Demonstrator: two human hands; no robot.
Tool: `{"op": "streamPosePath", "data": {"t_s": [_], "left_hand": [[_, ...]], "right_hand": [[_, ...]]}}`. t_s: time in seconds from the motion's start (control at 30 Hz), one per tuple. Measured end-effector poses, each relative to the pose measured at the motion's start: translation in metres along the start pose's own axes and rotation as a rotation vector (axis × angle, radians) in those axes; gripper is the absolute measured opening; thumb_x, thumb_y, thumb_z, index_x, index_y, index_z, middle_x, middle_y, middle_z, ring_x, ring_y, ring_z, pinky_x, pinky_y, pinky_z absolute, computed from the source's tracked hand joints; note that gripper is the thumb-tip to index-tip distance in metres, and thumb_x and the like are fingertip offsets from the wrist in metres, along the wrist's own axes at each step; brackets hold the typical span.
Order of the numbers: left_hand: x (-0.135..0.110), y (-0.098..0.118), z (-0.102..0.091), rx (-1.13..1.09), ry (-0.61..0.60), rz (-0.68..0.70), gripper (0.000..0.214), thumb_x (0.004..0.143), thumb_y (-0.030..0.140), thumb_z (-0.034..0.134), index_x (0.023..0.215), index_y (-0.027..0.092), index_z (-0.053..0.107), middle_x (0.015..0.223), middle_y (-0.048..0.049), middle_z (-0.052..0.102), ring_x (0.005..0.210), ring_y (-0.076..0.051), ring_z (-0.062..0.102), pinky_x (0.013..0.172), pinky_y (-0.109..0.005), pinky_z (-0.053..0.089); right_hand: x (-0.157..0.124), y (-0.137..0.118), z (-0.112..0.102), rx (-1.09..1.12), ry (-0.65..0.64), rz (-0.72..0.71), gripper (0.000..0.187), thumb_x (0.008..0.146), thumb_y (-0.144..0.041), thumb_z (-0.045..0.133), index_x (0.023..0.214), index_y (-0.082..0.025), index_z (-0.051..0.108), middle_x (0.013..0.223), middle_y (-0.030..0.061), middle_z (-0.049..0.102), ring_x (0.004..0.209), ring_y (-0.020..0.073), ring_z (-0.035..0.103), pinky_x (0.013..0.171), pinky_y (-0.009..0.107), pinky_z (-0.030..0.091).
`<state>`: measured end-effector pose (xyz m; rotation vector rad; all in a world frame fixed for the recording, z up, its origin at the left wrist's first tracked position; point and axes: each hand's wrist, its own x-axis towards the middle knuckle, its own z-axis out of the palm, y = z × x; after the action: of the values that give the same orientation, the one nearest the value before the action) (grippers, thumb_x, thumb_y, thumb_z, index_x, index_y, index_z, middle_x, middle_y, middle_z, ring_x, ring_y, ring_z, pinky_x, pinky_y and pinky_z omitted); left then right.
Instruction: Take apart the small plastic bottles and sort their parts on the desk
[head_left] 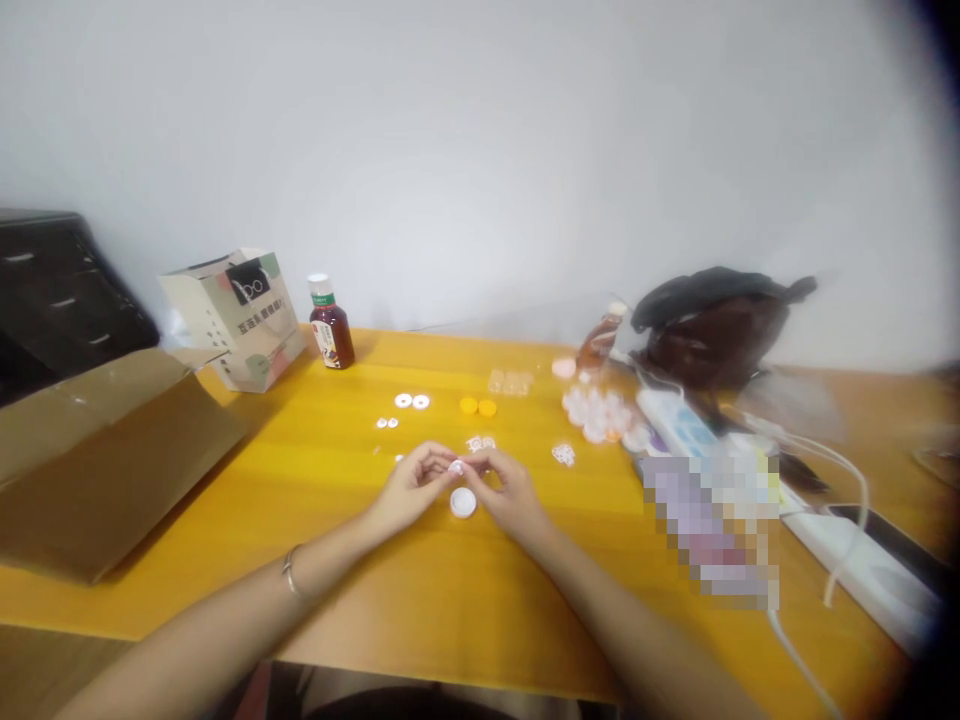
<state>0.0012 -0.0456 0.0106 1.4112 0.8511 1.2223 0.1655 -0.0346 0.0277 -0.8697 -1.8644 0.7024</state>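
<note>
1. Pinching a small white piece (456, 467) between them, a person's left hand (418, 483) and right hand (508, 490) meet above a yellow wooden table (360, 600). Thumb and fingertips of each hand come together on the piece; its exact shape is too small to tell.

2. Just below the fingertips in view, nearer the person, sits a round white cap (463, 503) with a raised rim. A thin bracelet (291, 572) circles the left wrist.

3. Beyond the hands, small parts lie in groups: two white discs (416, 402) with dark centres, two smaller white pieces (387, 423) nearer the left hand, two yellow discs (469, 406) side by side, and a row of clear pieces (510, 382) behind them.

4. To the right of the hands lies a little heap of white bits (563, 455), with a larger cluster of pale, rounded pieces (598, 410) farther off, near a white power strip (679, 420).

5. Toward the wall, a dark-red bottle (331, 340) with a white cap stands upright beside a printed paper bag (247, 330); an open cardboard box (112, 460) occupies the left, a black bag (712, 335) the right.
</note>
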Motion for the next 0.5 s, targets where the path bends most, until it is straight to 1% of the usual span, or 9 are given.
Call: {"op": "streamPosePath", "data": {"t_s": [0.13,0.23,0.33,0.4,0.5], "left_hand": [[-0.0003,0.0023,0.0013,0.058,0.087,-0.005,0.021,0.076,0.032,0.063,0.082,0.014,0.055,0.073,-0.0014,0.061,0.07,-0.01,0.058,0.068,-0.021,0.045],[-0.0015,0.0049,0.0034,0.109,0.08,0.007,0.021,0.075,0.033,0.064,0.077,0.013,0.058,0.074,-0.0027,0.063,0.07,-0.012,0.059,0.069,-0.023,0.046],[-0.0033,0.0077,0.0057,0.116,0.076,0.012,0.022,0.075,0.035,0.063,0.079,0.013,0.059,0.079,-0.0045,0.065,0.075,-0.014,0.061,0.072,-0.025,0.046],[-0.0044,0.0086,0.0059,0.13,0.103,0.001,0.023,0.076,0.036,0.062,0.081,0.013,0.058,0.079,-0.0042,0.065,0.074,-0.014,0.061,0.07,-0.025,0.046],[-0.0049,0.0084,0.0036,0.251,0.104,-0.002,0.025,0.078,0.038,0.058,0.079,0.013,0.059,0.073,-0.0023,0.062,0.068,-0.012,0.057,0.065,-0.022,0.044]], "right_hand": [[-0.0003,-0.0023,0.0027,0.044,0.048,0.05,0.01,0.079,-0.027,0.055,0.078,-0.019,0.061,0.073,0.0014,0.064,0.067,0.0136,0.058,0.065,0.025,0.048],[-0.0008,-0.0038,0.0034,0.058,0.03,0.08,0.01,0.078,-0.028,0.056,0.077,-0.018,0.06,0.07,0.0003,0.062,0.064,0.0127,0.057,0.062,0.024,0.047],[-0.0021,-0.0057,0.0035,0.032,-0.006,0.087,0.012,0.079,-0.029,0.054,0.078,-0.019,0.06,0.069,0.0,0.061,0.062,0.0124,0.055,0.06,0.024,0.046],[-0.0031,-0.0074,0.0037,0.025,0.005,0.089,0.013,0.08,-0.029,0.054,0.078,-0.019,0.06,0.069,0.0003,0.062,0.062,0.0125,0.055,0.06,0.024,0.045],[-0.0038,-0.0099,0.0039,0.052,0.027,0.106,0.014,0.08,-0.032,0.055,0.076,-0.019,0.06,0.07,0.0012,0.063,0.064,0.0135,0.057,0.062,0.025,0.047]]}}
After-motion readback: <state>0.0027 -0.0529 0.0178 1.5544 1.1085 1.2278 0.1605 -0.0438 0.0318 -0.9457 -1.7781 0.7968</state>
